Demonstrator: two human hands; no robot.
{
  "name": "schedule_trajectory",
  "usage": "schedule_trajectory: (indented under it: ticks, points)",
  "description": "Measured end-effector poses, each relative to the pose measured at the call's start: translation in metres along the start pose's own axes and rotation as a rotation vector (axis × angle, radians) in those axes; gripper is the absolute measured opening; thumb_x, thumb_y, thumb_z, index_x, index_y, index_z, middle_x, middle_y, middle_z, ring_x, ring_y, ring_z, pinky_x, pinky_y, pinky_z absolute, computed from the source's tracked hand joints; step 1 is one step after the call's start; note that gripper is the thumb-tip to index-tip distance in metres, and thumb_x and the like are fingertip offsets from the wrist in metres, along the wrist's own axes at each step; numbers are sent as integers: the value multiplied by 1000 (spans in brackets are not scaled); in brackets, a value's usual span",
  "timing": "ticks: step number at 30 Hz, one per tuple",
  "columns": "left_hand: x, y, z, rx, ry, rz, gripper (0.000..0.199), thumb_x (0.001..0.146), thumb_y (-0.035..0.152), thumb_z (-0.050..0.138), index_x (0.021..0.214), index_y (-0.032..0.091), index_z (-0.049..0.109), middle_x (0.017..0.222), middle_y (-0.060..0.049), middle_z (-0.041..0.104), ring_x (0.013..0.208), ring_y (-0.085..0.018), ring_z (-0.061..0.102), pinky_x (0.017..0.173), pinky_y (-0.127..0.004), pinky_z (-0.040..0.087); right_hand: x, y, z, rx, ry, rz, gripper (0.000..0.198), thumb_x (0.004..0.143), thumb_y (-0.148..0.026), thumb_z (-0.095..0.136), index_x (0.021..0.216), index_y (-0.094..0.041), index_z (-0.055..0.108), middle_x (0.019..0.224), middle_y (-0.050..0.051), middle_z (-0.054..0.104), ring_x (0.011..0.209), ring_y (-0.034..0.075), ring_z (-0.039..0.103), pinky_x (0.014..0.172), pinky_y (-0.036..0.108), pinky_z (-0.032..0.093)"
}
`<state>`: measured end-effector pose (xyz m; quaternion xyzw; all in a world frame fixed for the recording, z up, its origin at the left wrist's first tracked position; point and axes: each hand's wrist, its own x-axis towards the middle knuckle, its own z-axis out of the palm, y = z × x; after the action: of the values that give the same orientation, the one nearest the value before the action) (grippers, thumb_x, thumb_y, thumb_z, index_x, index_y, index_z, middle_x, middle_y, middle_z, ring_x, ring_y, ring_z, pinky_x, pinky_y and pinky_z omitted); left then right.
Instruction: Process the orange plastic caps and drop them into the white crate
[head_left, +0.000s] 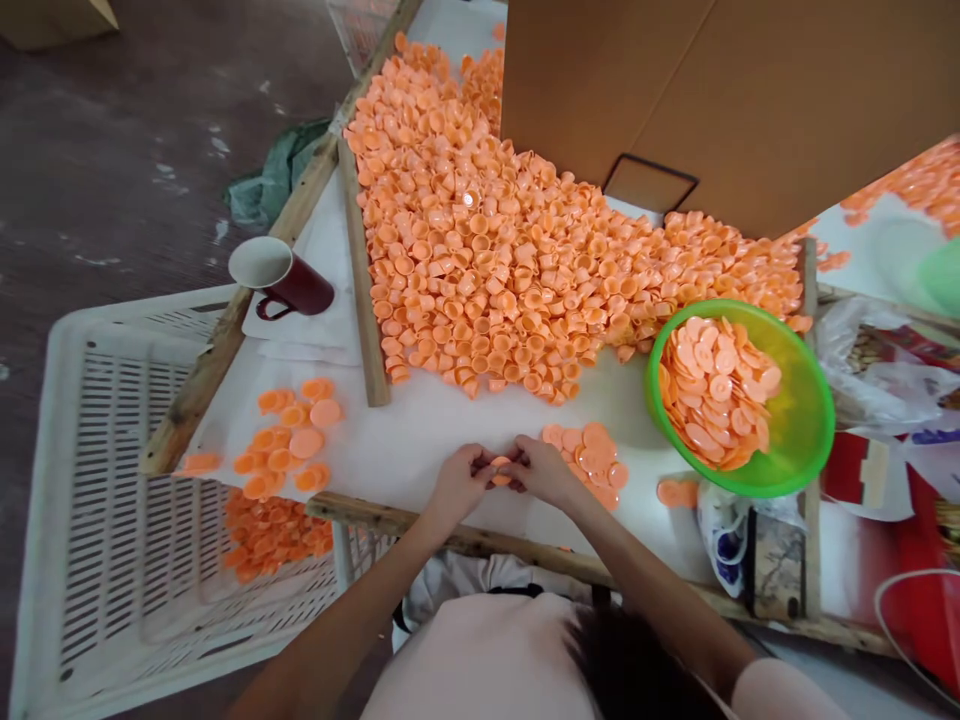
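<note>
My left hand (459, 482) and my right hand (541, 470) meet above the white tabletop (420, 425), fingers closed on one small round orange plastic piece (500, 470) between them. Fingertips cover part of it, so I cannot tell whether a disc and a cup are joined there. Beside my right hand lies a loose group of flat orange discs (596, 455). Beyond both hands spreads a large heap of small orange plastic cups (480, 260). Left of my left hand, several round orange pieces (281, 440) lie near the table's edge.
A green bowl (814, 430) of orange discs stands at the right. A white slatted crate (112, 500) with orange pieces sits below the left edge. A dark red mug (300, 285), wooden strips (364, 280), a cardboard box (675, 90) and a phone (778, 565) are around the work area.
</note>
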<state>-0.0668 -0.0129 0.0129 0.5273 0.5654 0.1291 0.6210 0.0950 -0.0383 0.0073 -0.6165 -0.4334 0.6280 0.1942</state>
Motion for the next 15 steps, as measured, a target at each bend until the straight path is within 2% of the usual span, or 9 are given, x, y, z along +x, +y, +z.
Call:
schedule_trajectory:
  ticks: [4,8,12,15]
  points:
    - [1,-1,-1,59,11,-1,14,72,28,57,76,16,63,73,-6,67,65,-18,62,62,-30,49,-4,-3,-1,-231,58,-107,23,70,-34,70,78,-19,54,68,-2,62,59,12,54,52,22,36]
    - [3,-3,-1,95,18,9,12,71,27,56,73,17,62,73,-5,67,66,-18,62,62,-29,49,-2,-8,4,-354,122,-47,25,66,-31,73,78,-19,54,68,-2,61,60,12,52,52,22,31]
    - [4,-1,-1,81,9,12,11,70,26,56,72,16,60,70,-4,65,61,-17,60,58,-27,49,-3,-13,2,-317,116,-37,24,65,-28,73,76,-20,53,64,-3,60,58,12,53,51,21,32]
    - [3,-2,-1,20,-8,-2,12,70,28,57,73,16,60,69,-3,64,61,-16,60,58,-28,50,-2,-10,-2,-166,26,-40,21,70,-30,70,76,-20,52,62,-3,61,56,12,56,50,21,37]
